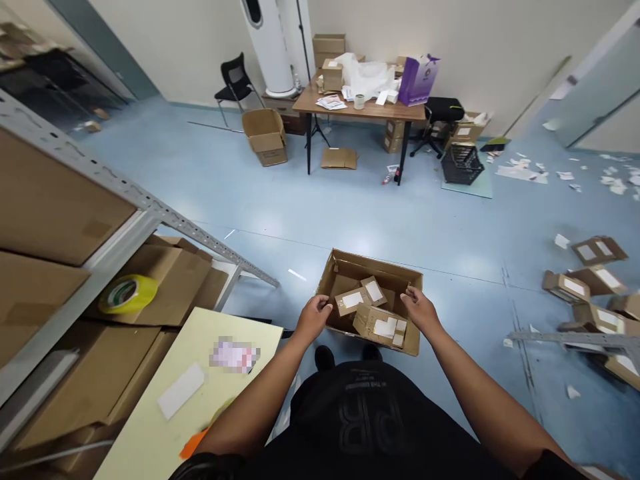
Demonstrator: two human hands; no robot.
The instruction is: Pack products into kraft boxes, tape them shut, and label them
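An open cardboard box [373, 261] is in front of my body, over the blue floor. My left hand [313, 317] grips its left side with curled fingers. On the opposite side, my right hand [421, 311] has its fingers bent over the rim. Inside lie several small cartons with white labels: one carton [342, 301] at the left, another carton [381, 301] behind it, and a larger carton [367, 323] nearest me. Whether the box's underside touches anything is hidden.
At my left stand a metal shelf [185, 223] with large cartons, a tape roll [131, 294] and a pale yellow tabletop [150, 400]. Ahead is a cluttered wooden table [367, 112]. Labelled cartons [575, 287] and paper scraps [520, 173] lie on the right floor.
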